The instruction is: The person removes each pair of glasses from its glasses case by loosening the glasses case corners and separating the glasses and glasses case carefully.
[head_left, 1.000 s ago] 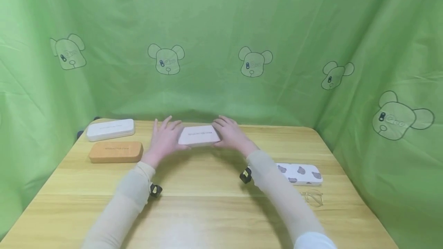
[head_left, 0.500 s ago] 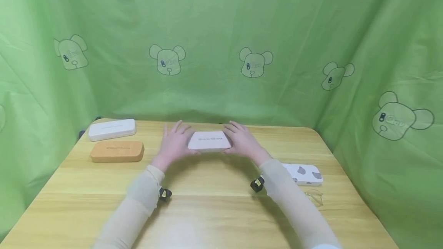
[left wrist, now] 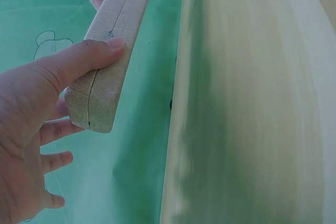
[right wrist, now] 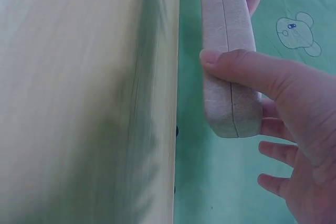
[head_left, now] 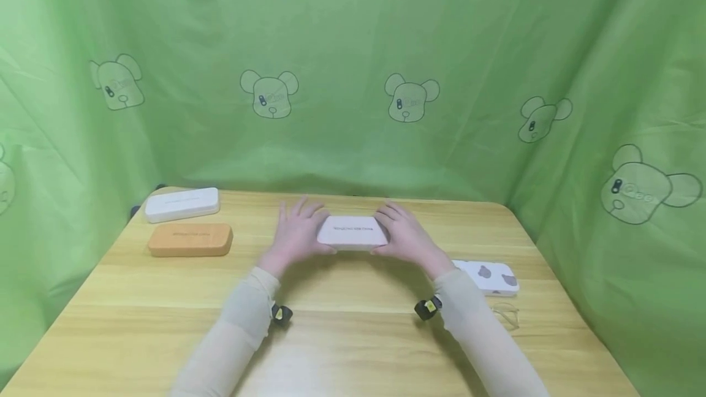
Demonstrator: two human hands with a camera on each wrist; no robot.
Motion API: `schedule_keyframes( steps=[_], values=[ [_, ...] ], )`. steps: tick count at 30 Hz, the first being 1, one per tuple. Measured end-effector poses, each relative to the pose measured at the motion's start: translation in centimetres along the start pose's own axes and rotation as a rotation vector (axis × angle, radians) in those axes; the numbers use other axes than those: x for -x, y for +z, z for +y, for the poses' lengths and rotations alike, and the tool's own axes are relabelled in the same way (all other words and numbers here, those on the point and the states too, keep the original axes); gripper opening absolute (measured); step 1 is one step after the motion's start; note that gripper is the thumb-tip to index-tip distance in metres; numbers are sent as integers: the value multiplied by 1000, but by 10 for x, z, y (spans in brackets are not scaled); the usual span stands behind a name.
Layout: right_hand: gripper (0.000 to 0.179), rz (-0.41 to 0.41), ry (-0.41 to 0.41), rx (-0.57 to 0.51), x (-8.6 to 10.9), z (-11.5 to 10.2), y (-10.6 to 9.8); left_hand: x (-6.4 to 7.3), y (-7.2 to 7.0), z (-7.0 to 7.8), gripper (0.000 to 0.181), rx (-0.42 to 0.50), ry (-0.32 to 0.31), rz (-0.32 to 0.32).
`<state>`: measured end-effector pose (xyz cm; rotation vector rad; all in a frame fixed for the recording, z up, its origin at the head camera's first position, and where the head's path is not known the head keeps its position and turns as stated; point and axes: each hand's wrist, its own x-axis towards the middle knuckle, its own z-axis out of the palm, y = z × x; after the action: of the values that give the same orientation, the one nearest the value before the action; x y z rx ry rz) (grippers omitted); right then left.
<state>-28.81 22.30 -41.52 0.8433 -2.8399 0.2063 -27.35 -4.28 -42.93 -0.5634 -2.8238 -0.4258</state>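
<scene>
Both hands hold a pale, closed glasses case with a line of small lettering on its top. The left hand pinches its left end, with the thumb on the near long side and the other fingers behind. At the other end the right hand grips it in the same way. A thin seam runs along the case's side in the left wrist view, where the left thumb presses near it. In the wrist views the case appears lifted off the tabletop. Fingers behind the case are partly hidden.
On the left of the wooden table lie a white glasses case and an orange one. A bear-patterned case and thin-framed glasses lie at the right, partly behind the right sleeve. A green curtain hangs around the table.
Both hands have carried the pale glasses case to the right and somewhat nearer the person. The other cases and the glasses lie where they were; the view has shifted slightly.
</scene>
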Motion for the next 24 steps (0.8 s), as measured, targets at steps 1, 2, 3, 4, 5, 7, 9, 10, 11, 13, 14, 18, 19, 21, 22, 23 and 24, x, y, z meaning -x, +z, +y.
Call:
schedule_keyframes(
  steps=[1, 2, 3, 4, 5, 7, 9, 10, 11, 13, 14, 18, 19, 21, 22, 23, 24],
  values=[
    [90, 2, 6, -4, 3, 1, 0, 0, 1, 2, 86, 3, 2, 0],
    [90, 1, 13, -8, 5, 2, -1, -1, 2, 4, 86, 8, 5, 2],
    [91, 1, 18, -10, 7, 3, -1, -1, 3, 6, 86, 6, 5, 1],
    [90, 4, 20, -11, 9, 4, -1, -1, 4, 8, 86, 5, 6, 1],
    [90, 4, 24, -14, 11, 5, -1, -2, 5, 9, 86, 6, 8, 1],
    [91, 2, 29, -19, 15, 7, 0, -2, 8, 12, 86, -3, 14, 1],
    [91, 1, 34, -23, 18, 9, 0, -2, 10, 15, 85, -12, 23, -2],
    [91, 1, 36, -29, 20, 10, 0, -2, 11, 17, 85, -11, 29, -3],
    [92, -1, 42, -34, 22, 10, -1, -2, 12, 19, 85, -9, 33, -6],
    [92, -1, 46, -41, 27, 12, -1, -2, 14, 23, 85, -4, 40, -8],
    [92, -2, 50, -46, 29, 13, -2, -2, 15, 25, 85, 0, 43, -9],
    [91, -4, 57, -48, 36, 17, -2, -2, 19, 33, 83, 3, 47, -23],
    [91, -7, 62, -51, 38, 18, -1, -2, 20, 35, 83, 5, 48, -29],
    [91, -14, 69, -49, 42, 21, -1, -3, 22, 38, 83, 0, 47, -43],
    [91, -20, 74, -52, 44, 22, -1, -3, 23, 40, 83, 2, 45, -53],
    [91, -23, 77, -53, 45, 23, -1, -3, 23, 43, 83, 3, 43, -62],
    [90, -24, 79, -54, 47, 24, -1, -4, 23, 45, 83, 8, 42, -69]
  ],
)
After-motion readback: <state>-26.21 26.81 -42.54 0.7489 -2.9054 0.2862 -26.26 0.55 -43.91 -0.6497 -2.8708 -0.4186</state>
